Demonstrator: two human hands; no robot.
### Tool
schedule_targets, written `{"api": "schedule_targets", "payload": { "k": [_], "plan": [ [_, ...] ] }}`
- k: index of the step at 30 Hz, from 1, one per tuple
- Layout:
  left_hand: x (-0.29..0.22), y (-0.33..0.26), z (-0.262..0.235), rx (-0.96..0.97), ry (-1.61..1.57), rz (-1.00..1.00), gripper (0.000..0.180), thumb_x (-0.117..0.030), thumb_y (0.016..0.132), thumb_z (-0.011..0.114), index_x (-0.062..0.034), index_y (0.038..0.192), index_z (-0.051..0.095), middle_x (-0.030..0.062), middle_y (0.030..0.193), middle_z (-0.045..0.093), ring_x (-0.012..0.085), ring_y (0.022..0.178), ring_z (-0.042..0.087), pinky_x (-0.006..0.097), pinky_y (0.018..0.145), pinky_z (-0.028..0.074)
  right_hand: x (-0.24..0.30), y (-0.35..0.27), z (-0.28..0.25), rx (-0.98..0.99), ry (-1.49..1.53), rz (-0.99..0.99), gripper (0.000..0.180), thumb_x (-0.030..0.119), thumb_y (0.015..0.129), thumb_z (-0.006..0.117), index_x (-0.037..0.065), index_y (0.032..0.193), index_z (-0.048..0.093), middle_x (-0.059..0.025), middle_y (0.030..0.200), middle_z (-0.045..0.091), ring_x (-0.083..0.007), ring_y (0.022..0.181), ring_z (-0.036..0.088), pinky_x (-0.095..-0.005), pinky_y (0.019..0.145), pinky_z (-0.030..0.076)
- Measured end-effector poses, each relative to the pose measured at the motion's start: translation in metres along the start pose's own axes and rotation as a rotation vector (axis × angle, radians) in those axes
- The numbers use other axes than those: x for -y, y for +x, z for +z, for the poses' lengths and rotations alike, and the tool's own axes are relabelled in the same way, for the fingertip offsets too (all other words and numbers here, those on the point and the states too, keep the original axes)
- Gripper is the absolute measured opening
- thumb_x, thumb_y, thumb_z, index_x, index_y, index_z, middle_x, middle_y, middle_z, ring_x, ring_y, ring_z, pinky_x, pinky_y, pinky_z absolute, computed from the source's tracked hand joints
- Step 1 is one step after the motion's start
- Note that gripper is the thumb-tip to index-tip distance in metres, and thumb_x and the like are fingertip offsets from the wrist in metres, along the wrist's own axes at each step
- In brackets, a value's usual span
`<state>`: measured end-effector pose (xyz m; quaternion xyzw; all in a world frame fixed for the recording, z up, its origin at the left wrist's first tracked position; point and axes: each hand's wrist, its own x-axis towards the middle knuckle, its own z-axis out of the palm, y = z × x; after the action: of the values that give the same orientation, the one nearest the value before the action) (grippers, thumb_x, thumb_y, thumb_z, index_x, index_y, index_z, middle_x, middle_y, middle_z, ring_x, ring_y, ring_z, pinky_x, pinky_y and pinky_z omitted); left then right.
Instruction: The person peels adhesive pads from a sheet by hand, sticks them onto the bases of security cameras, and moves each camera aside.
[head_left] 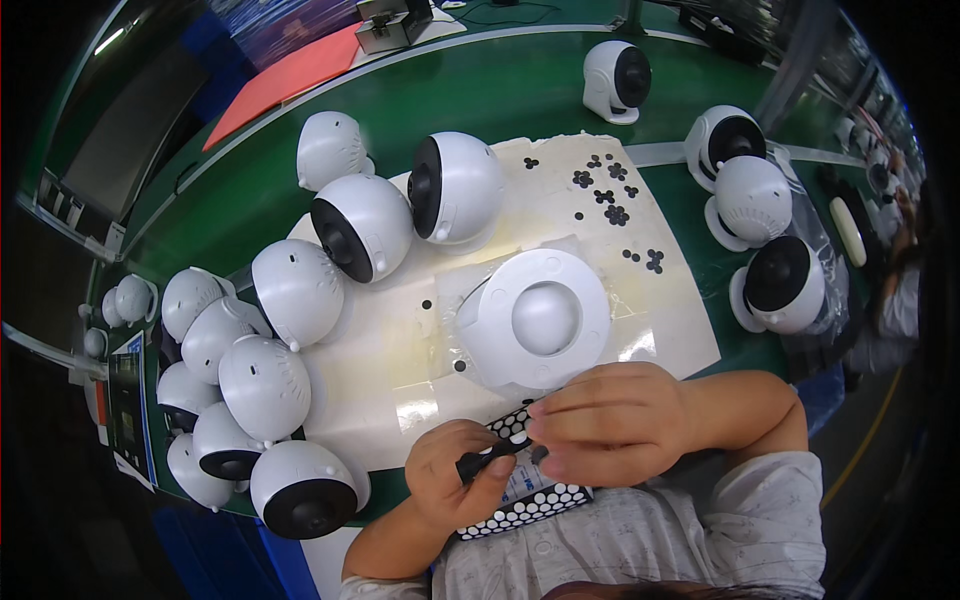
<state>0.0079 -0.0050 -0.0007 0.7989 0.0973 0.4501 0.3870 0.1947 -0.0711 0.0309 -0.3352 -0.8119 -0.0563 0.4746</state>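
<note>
In front of my chest, my left hand (452,475) is closed on a black sheet (530,508) patterned with white circles. A black strip of it curls up by the thumb. My right hand (615,425) is at the sheet's upper edge, fingers bent together; a small dark spot shows by its fingertips, but what they pinch is unclear. Just beyond the hands, a white camera housing (490,340) lies with its ring-shaped base up on clear film. Small round black pads (617,215) are scattered over the cream board (380,420), some in clusters.
Several white ball-shaped cameras (264,388) crowd the left side. Two more cameras (457,188) stand at the board's far edge. Further cameras (783,285) stand on the green table (500,85) at right. A red sheet (285,80) and metal box (388,28) lie far off.
</note>
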Motion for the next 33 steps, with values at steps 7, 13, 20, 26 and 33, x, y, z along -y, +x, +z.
{"api": "schedule_targets", "payload": {
  "k": [7, 13, 20, 26, 33],
  "plan": [
    [-0.01, 0.0, 0.002, -0.053, -0.063, -0.279, 0.017, 0.001, 0.07, 0.065, 0.0017, 0.086, 0.057, 0.0111, 0.063, 0.058, 0.0186, 0.049, 0.055, 0.025, 0.045, 0.042, -0.013, -0.005, -0.007, 0.133, 0.161, -0.04, 0.023, 0.008, 0.071, 0.066, 0.005, 0.092, 0.058, -0.0105, 0.093, 0.059, -0.0245, 0.082, 0.062, -0.0267, 0.06, 0.052],
    [-0.001, -0.005, 0.003, -0.053, -0.061, -0.193, 0.02, 0.005, 0.066, 0.065, 0.0016, 0.085, 0.06, 0.0115, 0.061, 0.058, 0.0168, 0.048, 0.054, 0.024, 0.044, 0.04, -0.005, 0.001, -0.007, 0.11, 0.028, -0.053, 0.025, 0.012, 0.071, 0.062, 0.008, 0.096, 0.059, -0.0061, 0.09, 0.058, -0.0208, 0.083, 0.059, -0.0291, 0.065, 0.047],
    [-0.002, -0.005, 0.003, -0.028, 0.005, -0.162, 0.023, 0.006, 0.061, 0.065, 0.0019, 0.083, 0.059, 0.0123, 0.063, 0.057, 0.0208, 0.051, 0.055, 0.026, 0.046, 0.042, 0.006, 0.005, -0.016, 0.149, 0.196, 0.059, 0.029, 0.01, 0.073, 0.057, 0.009, 0.102, 0.06, -0.0048, 0.089, 0.054, -0.0194, 0.085, 0.054, -0.0314, 0.075, 0.04],
    [-0.001, -0.005, 0.004, 0.075, 0.145, -0.014, 0.026, 0.004, 0.06, 0.065, 0.0004, 0.085, 0.057, 0.0106, 0.066, 0.056, 0.0245, 0.053, 0.055, 0.031, 0.049, 0.044, 0.002, 0.015, -0.004, 0.175, 0.374, 0.189, 0.037, 0.007, 0.071, 0.069, 0.007, 0.105, 0.053, -0.0107, 0.099, 0.056, -0.0209, 0.08, 0.057, -0.0299, 0.066, 0.041],
    [0.034, -0.037, 0.021, -0.135, -0.014, 0.122, 0.03, 0.002, 0.057, 0.065, 0.0006, 0.087, 0.058, 0.0101, 0.065, 0.054, 0.0244, 0.051, 0.052, 0.031, 0.047, 0.042, 0.005, 0.015, -0.003, 0.086, 0.228, -0.004, 0.041, 0.007, 0.07, 0.067, 0.014, 0.108, 0.055, -0.0104, 0.106, 0.05, -0.02, 0.078, 0.056, -0.0277, 0.062, 0.04]
  ]
}}
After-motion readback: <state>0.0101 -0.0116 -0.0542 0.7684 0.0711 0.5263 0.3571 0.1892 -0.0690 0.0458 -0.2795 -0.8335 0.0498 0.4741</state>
